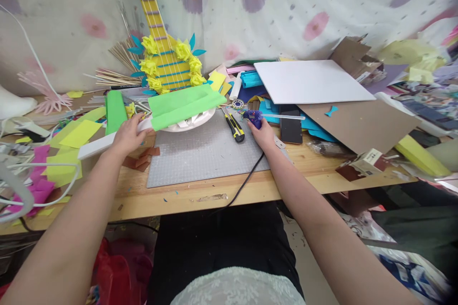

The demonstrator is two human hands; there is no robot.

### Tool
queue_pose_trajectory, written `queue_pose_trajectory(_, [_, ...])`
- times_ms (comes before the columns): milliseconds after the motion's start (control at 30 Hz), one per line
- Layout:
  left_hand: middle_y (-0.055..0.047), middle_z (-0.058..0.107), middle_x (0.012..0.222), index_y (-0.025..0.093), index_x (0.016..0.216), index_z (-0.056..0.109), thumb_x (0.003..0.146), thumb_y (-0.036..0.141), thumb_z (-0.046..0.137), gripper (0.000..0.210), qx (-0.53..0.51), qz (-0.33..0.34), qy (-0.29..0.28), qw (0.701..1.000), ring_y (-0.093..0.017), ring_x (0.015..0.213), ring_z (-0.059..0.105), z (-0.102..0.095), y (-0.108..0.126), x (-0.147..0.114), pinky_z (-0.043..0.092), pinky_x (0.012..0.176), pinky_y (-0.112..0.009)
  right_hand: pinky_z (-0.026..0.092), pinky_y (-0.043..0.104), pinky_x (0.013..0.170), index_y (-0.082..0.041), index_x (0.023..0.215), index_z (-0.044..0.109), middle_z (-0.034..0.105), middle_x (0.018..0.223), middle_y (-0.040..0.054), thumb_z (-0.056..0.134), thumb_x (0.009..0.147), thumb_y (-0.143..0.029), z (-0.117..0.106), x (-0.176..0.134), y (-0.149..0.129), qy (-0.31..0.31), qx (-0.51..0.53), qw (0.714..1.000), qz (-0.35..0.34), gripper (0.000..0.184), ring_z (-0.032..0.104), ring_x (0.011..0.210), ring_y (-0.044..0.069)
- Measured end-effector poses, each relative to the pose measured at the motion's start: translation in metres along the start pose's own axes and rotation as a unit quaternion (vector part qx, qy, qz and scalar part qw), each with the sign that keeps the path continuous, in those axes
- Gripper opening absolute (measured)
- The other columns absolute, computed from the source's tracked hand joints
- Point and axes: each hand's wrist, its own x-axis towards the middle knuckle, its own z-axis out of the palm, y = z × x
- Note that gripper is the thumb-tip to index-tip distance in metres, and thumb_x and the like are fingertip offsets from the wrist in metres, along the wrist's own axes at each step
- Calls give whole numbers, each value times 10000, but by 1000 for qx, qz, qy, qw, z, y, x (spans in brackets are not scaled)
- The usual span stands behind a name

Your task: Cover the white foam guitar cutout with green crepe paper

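My left hand is closed around a long white foam-board strip on the left of the table. At its far end, a sheet of green paper lies over a rounded white piece above the grey cutting mat. My right hand grips a blue hot glue gun, with a translucent glue stick pointing right from it and a black cord trailing down. A yellow-and-black utility knife rests on the mat between my hands.
A yellow paper guitar with paper flowers leans at the back. A black phone lies right of the glue gun. White board and brown cardboard are stacked on the right. Yellow paper sheets and a white cable crowd the left.
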Motion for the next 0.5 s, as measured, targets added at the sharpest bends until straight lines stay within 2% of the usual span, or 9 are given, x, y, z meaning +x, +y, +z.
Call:
queue_pose_trajectory(167, [-134, 569, 1295, 158, 1370, 362, 879, 390, 411, 545, 44, -11, -44, 998, -295, 1191, 509, -29, 11, -2, 408, 949, -379, 456, 377, 828, -176, 1058, 541, 652, 1023, 118, 598, 764, -522, -3, -1, 0, 17, 33, 999, -18, 457, 607, 943, 261])
queue_pose_trajectory(333, [-118, 561, 1310, 174, 1346, 386, 899, 425, 344, 515, 73, -23, -46, 996, -297, 1171, 520, -46, 10, -5, 418, 929, -388, 412, 425, 910, -161, 971, 503, 578, 1062, 159, 649, 700, -565, -15, -6, -4, 100, -60, 991, -59, 508, 525, 1047, 287])
queue_pose_trajectory(400, [-113, 575, 1287, 180, 1321, 400, 908, 439, 311, 496, 71, -43, -45, 996, -292, 1146, 535, -50, 6, -7, 428, 912, -389, 403, 438, 912, -163, 917, 504, 568, 1047, 178, 629, 727, -558, -22, -10, -8, 89, -108, 988, -65, 456, 510, 1067, 309])
queue_pose_trajectory(500, [-143, 574, 1278, 150, 1312, 381, 913, 444, 279, 506, 86, -63, -35, 994, -310, 1142, 536, -55, -2, -6, 436, 901, -419, 427, 420, 845, -191, 826, 497, 584, 985, 149, 621, 753, -509, -34, -19, -17, 22, -151, 986, -64, 350, 544, 989, 300])
